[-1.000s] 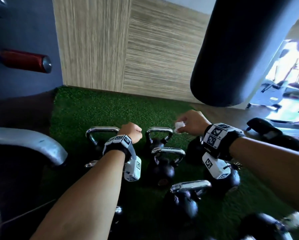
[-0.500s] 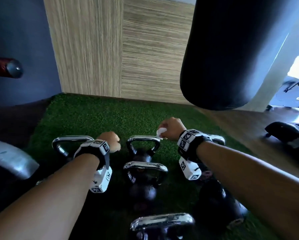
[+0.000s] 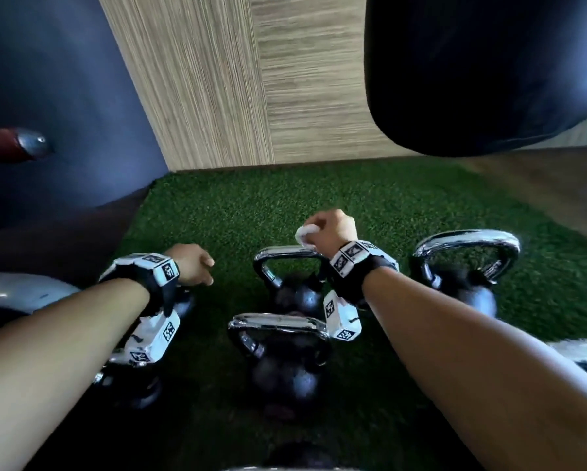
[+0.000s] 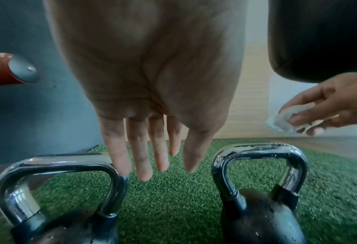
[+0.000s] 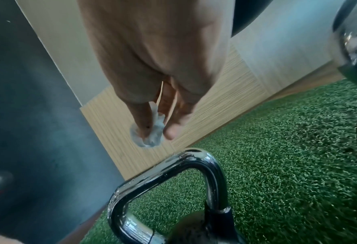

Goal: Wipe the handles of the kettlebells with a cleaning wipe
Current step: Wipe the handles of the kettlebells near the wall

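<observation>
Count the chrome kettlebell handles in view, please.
4: back centre handle, front centre handle, right handle, and left handle, mostly covered in the head view. More may be hidden.

On the turf [image 3: 319, 198], the far middle kettlebell [image 3: 293, 280] stands behind the near middle kettlebell [image 3: 281, 355], the right kettlebell [image 3: 465, 266] beside it, and the punching bag [image 3: 482, 69] hangs above.

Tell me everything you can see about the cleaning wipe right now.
The cleaning wipe is a small white sheet, thin and crumpled into a wad, looking damp and slightly translucent. The right hand pinches it between thumb and fingers, with part of it sticking out past the fingertips. It is held just above the chrome handle of the middle kettlebell in the far row; in the wrist views it is not touching that handle.
</observation>
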`<state>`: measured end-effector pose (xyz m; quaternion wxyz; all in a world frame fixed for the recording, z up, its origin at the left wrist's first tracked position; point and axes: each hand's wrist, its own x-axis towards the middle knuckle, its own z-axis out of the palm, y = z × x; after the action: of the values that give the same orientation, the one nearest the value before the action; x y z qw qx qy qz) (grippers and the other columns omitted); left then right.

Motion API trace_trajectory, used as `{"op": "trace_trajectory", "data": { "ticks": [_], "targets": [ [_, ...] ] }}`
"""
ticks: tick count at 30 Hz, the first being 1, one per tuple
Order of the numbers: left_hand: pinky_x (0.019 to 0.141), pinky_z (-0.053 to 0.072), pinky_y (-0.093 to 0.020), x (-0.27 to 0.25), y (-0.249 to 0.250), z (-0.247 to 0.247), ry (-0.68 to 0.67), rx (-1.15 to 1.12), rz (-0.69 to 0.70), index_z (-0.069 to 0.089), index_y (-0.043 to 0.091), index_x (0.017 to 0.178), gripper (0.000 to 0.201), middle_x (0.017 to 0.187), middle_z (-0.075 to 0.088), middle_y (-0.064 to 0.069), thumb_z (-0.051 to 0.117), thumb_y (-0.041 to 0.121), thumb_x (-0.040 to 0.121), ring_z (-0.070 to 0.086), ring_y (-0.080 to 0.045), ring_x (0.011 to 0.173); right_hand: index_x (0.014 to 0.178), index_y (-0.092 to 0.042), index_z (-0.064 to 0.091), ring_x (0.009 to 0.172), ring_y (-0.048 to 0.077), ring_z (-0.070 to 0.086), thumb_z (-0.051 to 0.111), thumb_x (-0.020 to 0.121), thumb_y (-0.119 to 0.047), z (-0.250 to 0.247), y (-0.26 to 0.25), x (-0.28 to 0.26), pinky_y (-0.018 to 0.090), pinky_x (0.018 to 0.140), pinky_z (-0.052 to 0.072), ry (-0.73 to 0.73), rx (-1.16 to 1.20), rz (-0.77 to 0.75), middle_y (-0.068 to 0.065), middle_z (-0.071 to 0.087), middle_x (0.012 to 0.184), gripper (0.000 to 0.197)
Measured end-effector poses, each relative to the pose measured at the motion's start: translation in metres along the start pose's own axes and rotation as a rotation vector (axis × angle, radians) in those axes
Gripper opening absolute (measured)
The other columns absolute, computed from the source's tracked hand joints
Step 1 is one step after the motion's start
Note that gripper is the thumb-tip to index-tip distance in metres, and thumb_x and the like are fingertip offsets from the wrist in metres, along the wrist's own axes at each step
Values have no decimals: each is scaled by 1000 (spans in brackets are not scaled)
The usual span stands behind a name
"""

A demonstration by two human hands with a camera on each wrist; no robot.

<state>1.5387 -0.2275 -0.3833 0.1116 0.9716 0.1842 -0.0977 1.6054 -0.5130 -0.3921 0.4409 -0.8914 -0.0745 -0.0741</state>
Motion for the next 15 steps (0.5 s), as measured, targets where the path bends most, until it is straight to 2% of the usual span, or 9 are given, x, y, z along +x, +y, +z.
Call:
{"op": "trace_trajectory", "data": {
  "ticks": [2,4,5,7,8,10,12,14,15],
  "targets": [
    [83,58,-31,16,0,12,-18,-53,6,71,21,124,49,110,77,-4,87,21,77,74,-22,97,85,-19,80,80,15,68,75,73,-19,6,3,-1,18,65,44,31,29,5,1,77,85,13],
    [72,57,-33,25,2,26,-70,-106,14,67,19,127,61,107,77,-7,91,21,72,73,-22,84,88,-20,80,73,14,69,74,74,-15,5,2,2,21,64,50,31,76,-8,1,77,85,16],
    [73,56,-31,31,5,36,-88,-124,27,65,20,130,68,109,77,-5,94,25,68,72,-20,86,92,-20,80,65,11,69,72,75,-13,4,1,5,22,62,54,3,86,-36,1,77,86,20],
    [89,55,-27,43,11,55,-101,-81,74,63,25,132,81,118,75,4,97,37,60,71,-16,104,99,-23,81,51,0,64,73,79,-12,-3,-6,13,16,56,54,-86,44,-109,-3,77,88,24],
    [97,52,-26,48,14,63,-105,-56,97,61,25,134,86,123,73,6,98,41,58,68,-14,112,102,-22,81,55,-3,64,76,81,-13,-6,-9,18,10,54,52,-122,5,-146,-5,76,93,23],
    [104,48,-24,60,21,79,-169,-100,118,58,24,138,93,131,70,5,98,42,57,65,-12,120,106,-17,80,80,3,68,81,82,-17,-7,-12,23,8,63,50,-152,-77,-217,-3,75,108,24],
    [95,47,-20,70,28,90,-218,-175,149,60,27,131,83,131,69,8,98,43,59,64,-9,117,103,-17,81,92,8,69,81,82,-18,-1,-11,25,12,70,51,-156,-174,-248,0,76,112,21],
    [87,47,-19,73,37,95,-209,-219,196,59,30,114,64,116,67,13,95,45,64,63,-10,107,101,-17,81,89,9,69,80,83,-18,6,-6,26,15,70,53,-173,-271,-244,1,77,109,17],
    [88,50,-21,75,40,100,-201,-245,217,60,29,113,62,113,66,13,94,47,64,65,-12,105,101,-17,81,89,10,69,80,84,-19,9,-4,27,17,71,55,-182,-310,-238,2,77,108,17]
  ]
}}
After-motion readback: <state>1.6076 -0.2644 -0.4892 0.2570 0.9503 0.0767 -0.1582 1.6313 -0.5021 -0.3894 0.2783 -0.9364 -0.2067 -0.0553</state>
